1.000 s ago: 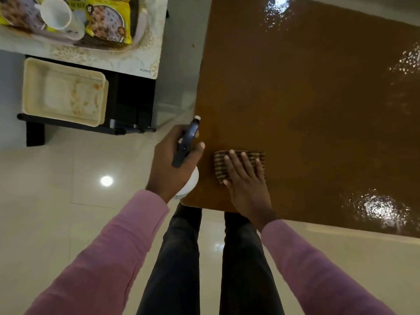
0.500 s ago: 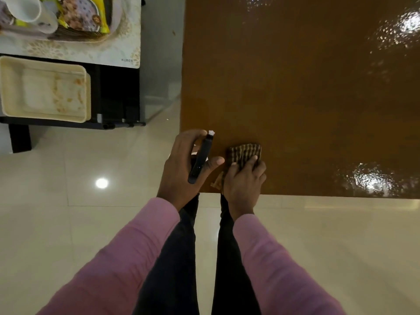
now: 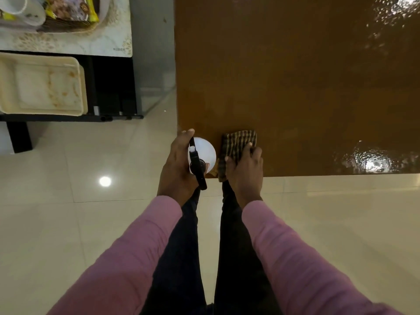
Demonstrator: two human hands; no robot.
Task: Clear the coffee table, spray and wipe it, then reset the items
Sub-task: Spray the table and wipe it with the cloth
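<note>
The brown coffee table (image 3: 295, 87) fills the upper right, its glossy top showing wet glints. At its near left corner my left hand (image 3: 176, 169) grips a white spray bottle (image 3: 204, 151) with a black trigger head, held upright over the table's corner. Just right of it my right hand (image 3: 246, 171) grips a dark checked cloth (image 3: 241, 139) that lies bunched on the tabletop by the front edge, part of it hanging over the edge.
A side table (image 3: 91, 44) at the upper left carries a white mug (image 3: 20, 7) and yellow snack packets (image 3: 72, 10). A stained cream tray (image 3: 43, 85) lies on its lower black shelf. Shiny beige floor tiles (image 3: 68, 167) surround both tables.
My right hand went from lying flat on the cloth to gripping it bunched near the table's front edge. The spray bottle in my left hand swung upright, its white body now showing.
</note>
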